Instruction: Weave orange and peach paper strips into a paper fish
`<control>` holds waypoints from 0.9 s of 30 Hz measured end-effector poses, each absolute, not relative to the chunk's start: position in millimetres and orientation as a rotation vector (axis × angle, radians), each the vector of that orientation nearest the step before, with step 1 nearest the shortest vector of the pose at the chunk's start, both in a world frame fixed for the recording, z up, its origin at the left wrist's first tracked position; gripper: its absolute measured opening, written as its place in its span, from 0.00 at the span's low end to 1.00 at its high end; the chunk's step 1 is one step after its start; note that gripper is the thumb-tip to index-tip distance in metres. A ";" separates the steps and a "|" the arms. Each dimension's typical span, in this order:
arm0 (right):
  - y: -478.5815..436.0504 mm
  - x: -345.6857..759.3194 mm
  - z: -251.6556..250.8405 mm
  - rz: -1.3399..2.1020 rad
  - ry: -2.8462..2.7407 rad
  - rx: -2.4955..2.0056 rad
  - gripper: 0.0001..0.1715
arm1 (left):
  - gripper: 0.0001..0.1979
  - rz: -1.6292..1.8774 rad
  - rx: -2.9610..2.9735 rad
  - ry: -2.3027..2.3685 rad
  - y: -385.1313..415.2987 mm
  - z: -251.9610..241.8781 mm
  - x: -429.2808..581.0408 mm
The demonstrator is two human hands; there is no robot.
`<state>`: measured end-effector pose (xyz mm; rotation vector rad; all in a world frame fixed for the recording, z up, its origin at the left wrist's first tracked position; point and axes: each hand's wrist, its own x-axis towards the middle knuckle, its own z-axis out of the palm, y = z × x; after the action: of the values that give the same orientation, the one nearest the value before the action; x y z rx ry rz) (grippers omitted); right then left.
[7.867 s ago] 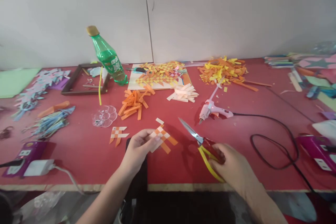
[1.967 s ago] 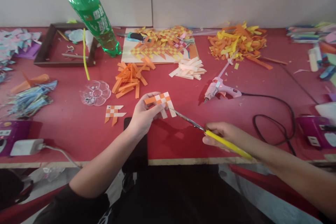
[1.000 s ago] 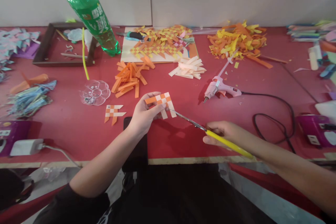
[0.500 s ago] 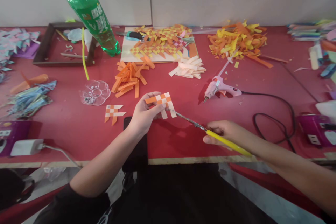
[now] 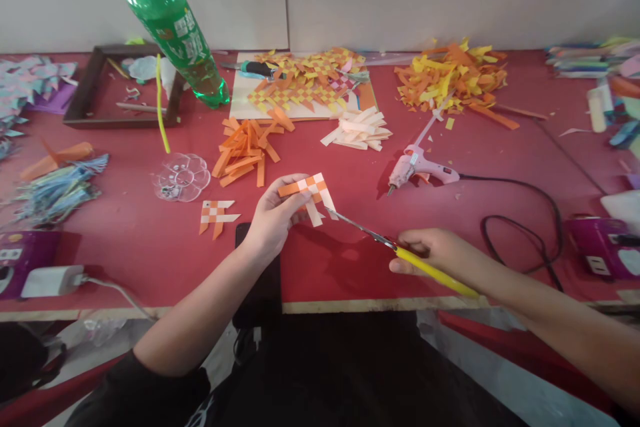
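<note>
My left hand pinches a small woven piece of orange and cream paper strips and holds it up over the red table. My right hand is closed round the yellow handles of a pair of scissors. The blade tips touch the loose cream strip ends at the piece's lower right. A second woven piece lies on the table to the left of my left hand.
A pink glue gun with a black cord lies to the right. Orange strips and cream strips are piled behind. A green bottle, a wooden frame, scrap heaps and power strips ring the edges.
The scissors, earlier lying on the table under my right hand, are now raised with their tips at the woven piece. Over the last second the hands have barely moved.
</note>
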<state>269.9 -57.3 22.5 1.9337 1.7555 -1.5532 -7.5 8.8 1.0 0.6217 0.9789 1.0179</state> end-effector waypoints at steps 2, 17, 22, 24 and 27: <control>-58.0 270.9 22.5 -1.540 1.750 1.952 0.32 | 0.10 1.039 0.605 0.973 9.2 0.8 -7.9; -63.1 269.0 31.8 -1.692 1.859 1.934 0.29 | 0.15 1.074 0.561 0.902 9.9 2.5 -7.4; -62.7 267.6 32.9 -1.725 1.837 1.934 0.31 | 0.12 1.091 0.546 0.917 10.6 0.9 -7.4; -63.8 267.7 31.8 -1.754 1.832 1.918 0.31 | 0.14 1.084 0.542 0.932 10.2 1.1 -7.4; -67.2 266.6 29.6 -1.791 1.835 1.925 0.31 | 0.17 1.058 0.547 0.965 9.1 2.6 -7.5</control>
<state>266.6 -67.2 29.6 1.9253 1.8346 -1.7913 -7.5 9.1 2.6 0.5471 0.9647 1.0581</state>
